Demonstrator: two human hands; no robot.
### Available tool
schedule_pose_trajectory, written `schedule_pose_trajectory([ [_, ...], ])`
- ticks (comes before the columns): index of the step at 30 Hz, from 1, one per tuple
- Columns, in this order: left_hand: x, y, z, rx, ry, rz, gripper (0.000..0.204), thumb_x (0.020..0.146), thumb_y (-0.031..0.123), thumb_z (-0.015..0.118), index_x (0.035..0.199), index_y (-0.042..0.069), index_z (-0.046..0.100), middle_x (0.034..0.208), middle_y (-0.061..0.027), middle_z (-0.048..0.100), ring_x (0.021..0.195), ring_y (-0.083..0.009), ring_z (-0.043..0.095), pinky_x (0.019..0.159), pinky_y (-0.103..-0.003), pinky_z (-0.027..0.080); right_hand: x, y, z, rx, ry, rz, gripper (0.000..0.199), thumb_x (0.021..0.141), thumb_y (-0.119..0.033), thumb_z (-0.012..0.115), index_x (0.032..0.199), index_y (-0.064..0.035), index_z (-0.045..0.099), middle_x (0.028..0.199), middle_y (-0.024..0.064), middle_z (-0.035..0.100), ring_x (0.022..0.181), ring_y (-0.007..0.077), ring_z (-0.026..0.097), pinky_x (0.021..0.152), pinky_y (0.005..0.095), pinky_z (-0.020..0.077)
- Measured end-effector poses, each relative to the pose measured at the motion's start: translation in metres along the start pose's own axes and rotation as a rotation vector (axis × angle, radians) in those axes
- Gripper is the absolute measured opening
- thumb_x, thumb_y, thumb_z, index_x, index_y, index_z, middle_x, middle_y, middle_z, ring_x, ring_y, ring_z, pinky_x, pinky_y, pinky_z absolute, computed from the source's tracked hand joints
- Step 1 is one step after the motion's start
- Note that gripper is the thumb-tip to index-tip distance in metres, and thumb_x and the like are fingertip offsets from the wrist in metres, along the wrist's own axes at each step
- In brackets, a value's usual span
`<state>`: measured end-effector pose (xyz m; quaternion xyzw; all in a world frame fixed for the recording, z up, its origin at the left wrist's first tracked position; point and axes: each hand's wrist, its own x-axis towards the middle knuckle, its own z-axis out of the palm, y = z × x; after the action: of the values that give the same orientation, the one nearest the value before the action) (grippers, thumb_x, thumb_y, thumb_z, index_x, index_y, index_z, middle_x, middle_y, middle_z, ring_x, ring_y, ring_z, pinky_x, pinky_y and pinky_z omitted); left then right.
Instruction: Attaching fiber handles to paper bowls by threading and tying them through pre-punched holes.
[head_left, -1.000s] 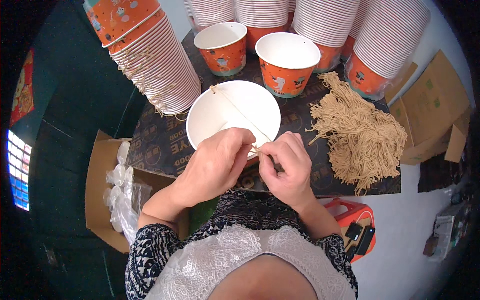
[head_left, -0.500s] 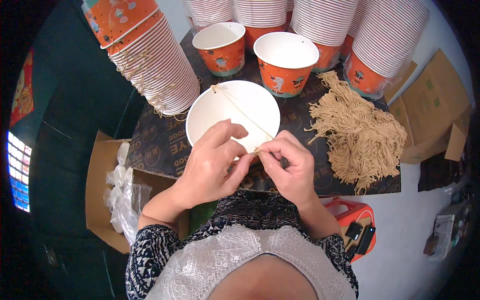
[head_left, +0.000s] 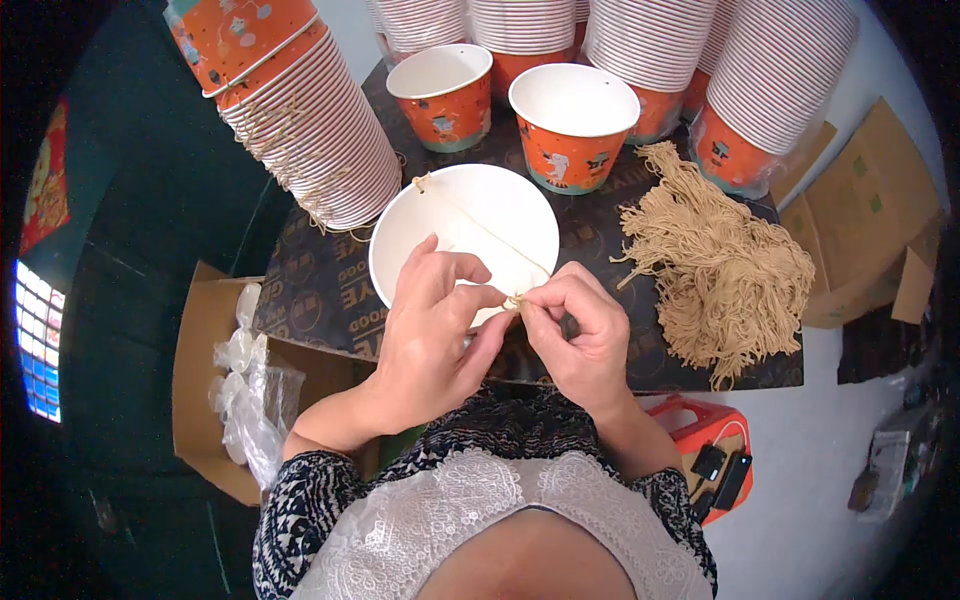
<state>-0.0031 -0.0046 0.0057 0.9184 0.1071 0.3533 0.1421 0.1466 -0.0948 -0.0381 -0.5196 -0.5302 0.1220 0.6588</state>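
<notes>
Left hand (head_left: 432, 335) and right hand (head_left: 580, 335) at frame centre, both grips pinched shut on tan string (head_left: 490, 240) across white paper bowl (head_left: 465, 232), string bundle (head_left: 725, 280) right on tabletop (head_left: 320, 290)

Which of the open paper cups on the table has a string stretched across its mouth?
The white-looking cup nearest the person, directly under both hands. A tan string crosses its opening; the two upright orange cups behind it have none.
</notes>
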Motion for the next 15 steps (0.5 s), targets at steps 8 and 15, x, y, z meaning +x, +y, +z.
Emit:
schedule_pose_trajectory([
  [8,0.0019,0.0022,0.0078,-0.085,0.027,-0.028,0.026,0.074,-0.006,0.072,0.096,0.002,0.061,0.090,-0.0105,0.060,0.086,-0.0286,0.062,0.104,-0.058,0.039,-0.0024,-0.0005,-0.0003,-0.106,0.010,-0.071,0.015,0.075,0.006,0.070,0.084,-0.0044,0.064,0.074,0.0056,0.055,0.067,0.0205,0.053,0.063,0.0326,0.0414],
  [15,0.0027,0.0038,0.0094,-0.092,0.037,-0.052,0.022,0.077,-0.008,0.069,0.095,0.002,0.061,0.089,-0.0101,0.061,0.085,-0.0281,0.062,0.104,-0.055,0.040,-0.0035,-0.0037,0.0033,-0.209,0.061,-0.196,0.015,0.076,0.011,0.069,0.083,-0.0012,0.064,0.074,0.0057,0.055,0.064,0.0159,0.051,0.058,0.0278,0.0397],
])
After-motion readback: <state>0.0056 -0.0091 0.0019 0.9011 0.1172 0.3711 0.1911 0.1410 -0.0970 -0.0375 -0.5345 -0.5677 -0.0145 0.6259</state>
